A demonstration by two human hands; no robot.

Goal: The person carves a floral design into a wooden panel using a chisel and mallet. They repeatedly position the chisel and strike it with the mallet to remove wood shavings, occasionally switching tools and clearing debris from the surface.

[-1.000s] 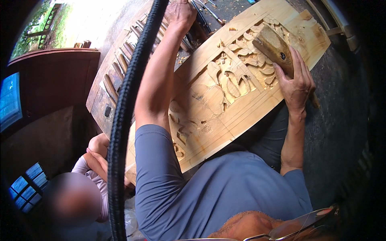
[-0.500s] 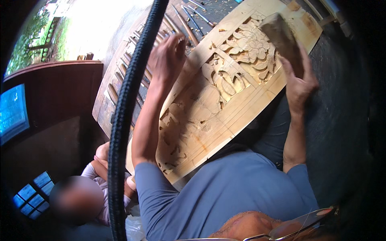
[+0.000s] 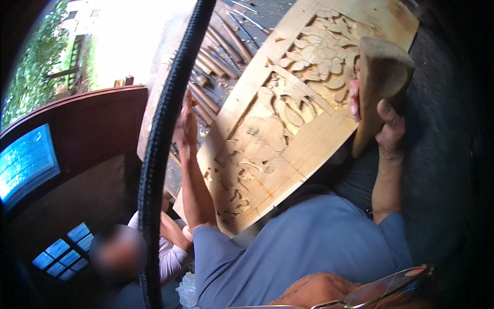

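A wooden mallet (image 3: 383,77), broad at the top and narrowing downward, is held in my right hand (image 3: 388,126) over the right side of the carved board. Its fingers wrap round the wood, their tips showing at its left edge. The pale wooden board (image 3: 303,149) has leaves and a large flower cut in relief, and lies slanting across the view. My left hand (image 3: 186,123) is beyond the board's left edge, at the row of chisels (image 3: 206,98). Its fingers look stretched out, partly hidden behind the black cable; I see nothing held in it.
A thick black braided cable (image 3: 164,123) runs down in front of the view. More long-handled tools (image 3: 226,44) lie among wood chips on the dark worktable. Another person (image 3: 172,242) sits at the lower left, near a clear plastic bag (image 3: 188,289). A brown wooden partition (image 3: 92,118) stands at left.
My left hand has moved left and down, away from the board's edge to the chisels, and its fingers have uncurled. The mallet has turned and moved right and lower in my right hand.
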